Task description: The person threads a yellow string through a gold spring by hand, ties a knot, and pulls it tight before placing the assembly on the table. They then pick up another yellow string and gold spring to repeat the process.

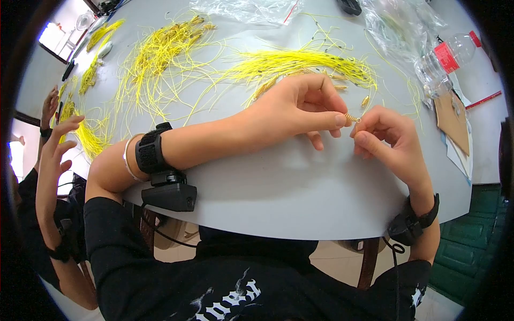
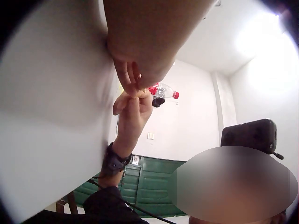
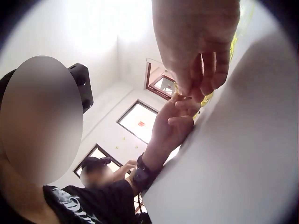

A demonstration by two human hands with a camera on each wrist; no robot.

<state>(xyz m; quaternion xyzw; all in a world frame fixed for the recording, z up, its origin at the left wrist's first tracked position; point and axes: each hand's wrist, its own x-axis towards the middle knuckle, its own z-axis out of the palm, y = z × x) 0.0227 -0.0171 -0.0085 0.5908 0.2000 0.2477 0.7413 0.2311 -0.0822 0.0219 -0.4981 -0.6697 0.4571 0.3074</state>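
Between thumb and fingertips, my left hand (image 1: 310,109) pinches a small gold wire spring (image 1: 350,117) with a loop at its right end. My right hand (image 1: 393,136) is close by on the right, thumb and index finger bent toward each other just below that loop; I cannot tell whether something thin is between them. In the right wrist view the spring (image 3: 176,88) stands up from the left fingers beside the right fingertips. Several more gold springs (image 1: 339,86) lie on the table behind the hands, near a long bundle of yellow cords (image 1: 300,60) with dark bits along it.
A tangled heap of yellow cords (image 1: 166,48) lies at the back left of the grey table (image 1: 278,198). Clear plastic bags (image 1: 399,24), a bottle with a red label (image 1: 447,58) and brown cardboard (image 1: 452,120) are at the right. Another person's hand (image 1: 59,134) reaches in at the left.
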